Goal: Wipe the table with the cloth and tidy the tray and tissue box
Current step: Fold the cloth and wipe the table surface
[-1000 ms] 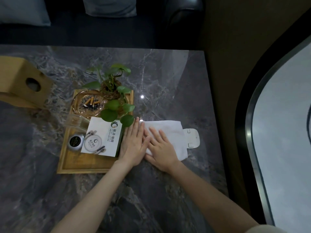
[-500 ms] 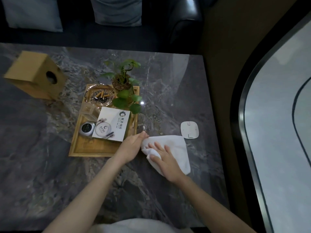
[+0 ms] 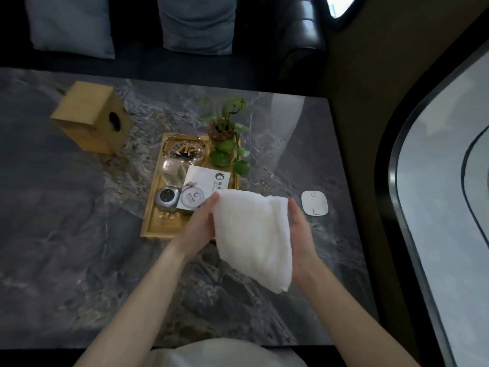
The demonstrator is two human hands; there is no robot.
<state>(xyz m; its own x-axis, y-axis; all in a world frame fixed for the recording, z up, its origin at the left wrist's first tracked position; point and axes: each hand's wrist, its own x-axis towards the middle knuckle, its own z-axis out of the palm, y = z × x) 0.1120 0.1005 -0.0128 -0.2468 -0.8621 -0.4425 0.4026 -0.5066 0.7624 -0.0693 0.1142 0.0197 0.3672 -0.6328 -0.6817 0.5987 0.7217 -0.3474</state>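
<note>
A white folded cloth (image 3: 252,234) hangs above the dark marble table (image 3: 66,247), held between both hands. My left hand (image 3: 199,227) grips its left edge and my right hand (image 3: 301,234) grips its right edge. Behind the cloth lies a wooden tray (image 3: 161,221) holding a glass ashtray with cigarette butts (image 3: 184,152), a small potted plant (image 3: 225,128), a white card (image 3: 209,181) and a round metal tin (image 3: 167,197). The cloth hides the tray's near right corner. A tan wooden tissue box (image 3: 91,117) stands tilted on the table at the far left.
A flat white square pad (image 3: 315,203) lies on the table right of the cloth. A dark sofa with grey cushions (image 3: 71,25) runs along the table's far edge. A curved dark-rimmed panel (image 3: 436,207) borders the right side.
Both hands pressed the cloth flat on the table a second ago, then gathered it up. Now the cloth is lifted off the table between the hands.
</note>
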